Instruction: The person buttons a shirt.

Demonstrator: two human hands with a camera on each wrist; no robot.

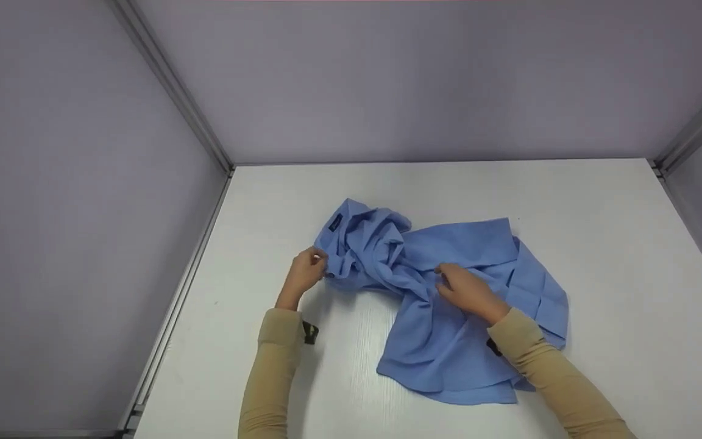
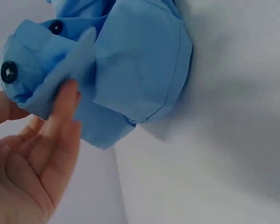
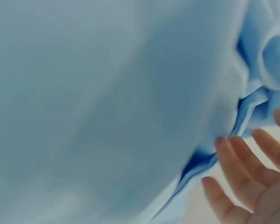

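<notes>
A blue shirt [image 1: 451, 247] lies crumpled on the white table, bunched at its left end and spread wider at the right. A dark label [image 1: 336, 222] shows at its upper left corner. At the bunched end, my left hand [image 1: 308, 268] pinches the fabric edge between thumb and fingers. The left wrist view shows a dark button [image 2: 9, 72] on the folded part near the thumb. Over the middle of the shirt is my right hand [image 1: 470, 292], its fingers apart and loosely extended. In the right wrist view those fingertips [image 3: 221, 144] overlap a fold of the cloth.
The white table [image 1: 253, 201] runs back to a grey panel wall [image 1: 418, 85]. Another panel [image 1: 83, 213] stands along the left side, with a metal rail [image 1: 171, 329] beside the table edge. Tan sleeves [image 1: 270, 372] cover both forearms.
</notes>
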